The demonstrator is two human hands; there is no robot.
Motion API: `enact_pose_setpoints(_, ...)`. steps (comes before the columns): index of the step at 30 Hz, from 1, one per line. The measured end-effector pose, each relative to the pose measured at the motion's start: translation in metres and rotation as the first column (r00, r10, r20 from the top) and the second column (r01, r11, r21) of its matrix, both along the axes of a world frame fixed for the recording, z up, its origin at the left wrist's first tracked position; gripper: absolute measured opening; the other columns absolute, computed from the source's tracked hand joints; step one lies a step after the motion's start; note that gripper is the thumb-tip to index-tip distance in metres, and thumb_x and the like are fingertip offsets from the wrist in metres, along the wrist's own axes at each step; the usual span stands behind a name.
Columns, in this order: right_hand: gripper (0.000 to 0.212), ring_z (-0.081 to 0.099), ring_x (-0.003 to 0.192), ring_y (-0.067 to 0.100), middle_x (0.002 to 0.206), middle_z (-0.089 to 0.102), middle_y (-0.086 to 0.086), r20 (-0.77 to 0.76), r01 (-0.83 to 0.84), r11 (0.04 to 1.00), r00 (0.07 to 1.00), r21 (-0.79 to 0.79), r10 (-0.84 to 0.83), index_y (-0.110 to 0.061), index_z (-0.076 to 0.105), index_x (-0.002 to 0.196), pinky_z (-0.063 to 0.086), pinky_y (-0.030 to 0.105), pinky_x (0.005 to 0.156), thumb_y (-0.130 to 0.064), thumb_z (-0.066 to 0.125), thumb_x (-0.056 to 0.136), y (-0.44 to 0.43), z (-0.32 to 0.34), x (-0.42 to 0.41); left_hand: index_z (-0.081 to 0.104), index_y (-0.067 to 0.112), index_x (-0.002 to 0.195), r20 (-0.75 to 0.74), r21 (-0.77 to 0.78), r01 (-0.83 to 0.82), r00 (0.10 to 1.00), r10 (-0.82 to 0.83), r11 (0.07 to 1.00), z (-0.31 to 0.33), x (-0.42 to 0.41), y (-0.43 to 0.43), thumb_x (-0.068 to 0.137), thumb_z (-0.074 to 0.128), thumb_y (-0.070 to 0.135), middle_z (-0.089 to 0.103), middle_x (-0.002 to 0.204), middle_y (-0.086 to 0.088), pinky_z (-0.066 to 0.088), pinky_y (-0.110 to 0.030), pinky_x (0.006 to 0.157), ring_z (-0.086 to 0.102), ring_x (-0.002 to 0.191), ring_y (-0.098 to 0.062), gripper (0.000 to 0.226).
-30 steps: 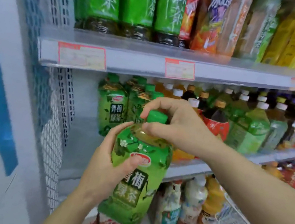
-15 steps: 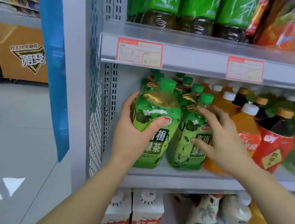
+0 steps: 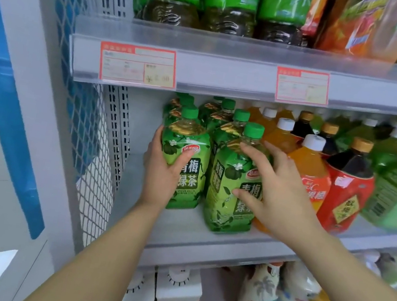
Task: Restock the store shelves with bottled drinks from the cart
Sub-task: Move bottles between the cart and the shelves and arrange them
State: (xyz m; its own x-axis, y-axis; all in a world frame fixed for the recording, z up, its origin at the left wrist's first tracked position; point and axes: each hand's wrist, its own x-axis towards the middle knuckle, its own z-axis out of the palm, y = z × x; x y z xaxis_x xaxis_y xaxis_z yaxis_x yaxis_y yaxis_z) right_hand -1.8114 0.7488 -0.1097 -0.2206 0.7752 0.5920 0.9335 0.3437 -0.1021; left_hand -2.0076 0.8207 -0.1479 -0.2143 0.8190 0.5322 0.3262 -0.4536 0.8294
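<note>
Green tea bottle (image 3: 192, 149) in left hand (image 3: 162, 174)

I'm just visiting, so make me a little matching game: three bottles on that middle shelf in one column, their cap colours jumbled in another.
Bottles:
1. green tea bottle gripped by the left hand
2. orange drink bottle
3. dark drink bottle with a red label

Cap colours:
A. tan
B. green
C. white

Pairs: 1-B, 2-C, 3-A
</note>
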Motion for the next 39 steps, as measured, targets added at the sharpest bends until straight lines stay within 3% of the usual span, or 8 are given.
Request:
enact_pose_setpoints(7,0.082,0.038,0.130,0.041,0.143,0.035,0.026,0.086,0.027,0.999,0.996,0.046,-0.031,-0.029,0.028,0.145,0.015,0.050,0.111,-0.042,0.071,0.076,-0.001,-0.004,0.002,0.005,0.025,0.150,-0.083,-0.160,-0.092,0.993,0.080,0.983,0.012,0.006,-0.008,0.083,0.059,0.052,0.012,0.152,-0.007,0.017,-0.041,0.113,0.013,0.140,-0.024,0.090)
enact_pose_setpoints(11,0.066,0.025,0.140,0.027,0.150,0.029,0.016,0.052,-0.106,0.994,0.993,0.009,0.106,-0.028,0.030,0.144,0.012,0.042,0.114,-0.034,0.061,0.087,-0.020,-0.003,0.026,0.039,0.018,0.136,0.020,0.293,-0.207,0.978,0.210,0.934,0.014,0.030,-0.055,0.092,0.055,0.025,0.032,0.132,0.002,0.027,-0.026,0.105,0.029,0.124,-0.002,0.048)
enact_pose_setpoints(15,0.031,0.055,0.108,0.016,0.118,0.061,0.000,0.090,-0.127,0.992,0.988,0.018,0.125,-0.019,0.062,0.117,0.046,0.033,0.090,-0.029,0.054,0.088,-0.063,-0.003,0.086,0.052,0.018,0.115,-0.175,0.599,0.038,0.981,0.085,0.800,-0.005,0.085,-0.096,0.088,0.050,0.013,0.047,0.115,0.001,0.033,-0.032,0.098,0.046,0.110,-0.013,0.027)
enact_pose_setpoints(19,0.020,0.064,0.075,0.014,0.086,0.070,-0.007,0.138,0.122,0.969,0.986,-0.214,-0.093,-0.021,0.069,0.093,0.053,0.031,0.062,-0.029,0.054,0.084,-0.119,-0.009,0.158,0.056,0.022,0.104,-0.372,0.477,0.353,0.911,-0.179,0.805,-0.034,0.150,-0.116,0.088,0.048,0.016,0.052,0.107,0.006,0.032,-0.026,0.092,0.052,0.100,-0.015,0.019)
enact_pose_setpoints(22,0.023,0.064,0.085,0.019,0.095,0.069,-0.005,0.255,0.383,0.847,0.918,-0.368,-0.305,-0.024,0.066,0.101,0.053,0.038,0.070,-0.035,0.052,0.086,-0.163,-0.020,0.213,0.059,0.022,0.100,-0.474,0.331,0.551,0.799,-0.370,0.766,-0.058,0.201,-0.128,0.087,0.047,0.018,0.054,0.102,0.005,0.030,-0.024,0.085,0.052,0.095,-0.016,0.019)
enact_pose_setpoints(29,0.041,0.054,0.110,0.018,0.119,0.059,-0.005,0.495,0.705,0.383,0.699,-0.597,-0.516,-0.027,0.049,0.128,0.041,0.027,0.090,-0.041,0.053,0.090,-0.247,-0.041,0.295,0.061,0.027,0.099,-0.514,0.031,0.814,0.510,-0.689,0.580,-0.097,0.284,-0.154,0.086,0.041,0.034,0.058,0.100,0.014,0.042,-0.025,0.080,0.052,0.094,-0.005,0.025)
enact_pose_setpoints(35,0.065,0.041,0.128,0.029,0.142,0.039,0.014,0.520,0.652,0.014,0.618,-0.758,-0.590,-0.019,0.027,0.144,0.034,0.034,0.103,-0.048,0.049,0.091,-0.280,-0.075,0.335,0.063,0.037,0.101,-0.603,-0.057,0.814,0.433,-0.670,0.578,-0.116,0.292,-0.155,0.090,0.027,0.045,0.058,0.092,0.029,0.028,-0.025,0.072,0.051,0.084,0.005,0.039)
enact_pose_setpoints(39,0.058,0.054,0.112,0.032,0.137,0.043,0.015,0.376,0.528,-0.029,0.565,-0.849,-0.734,-0.015,0.030,0.140,0.055,0.038,0.084,-0.038,0.053,0.092,-0.281,-0.092,0.345,0.063,0.040,0.103,-0.601,-0.076,0.804,0.436,-0.670,0.590,-0.119,0.291,-0.156,0.093,0.025,0.046,0.058,0.094,0.032,0.023,-0.017,0.077,0.050,0.084,0.011,0.040)
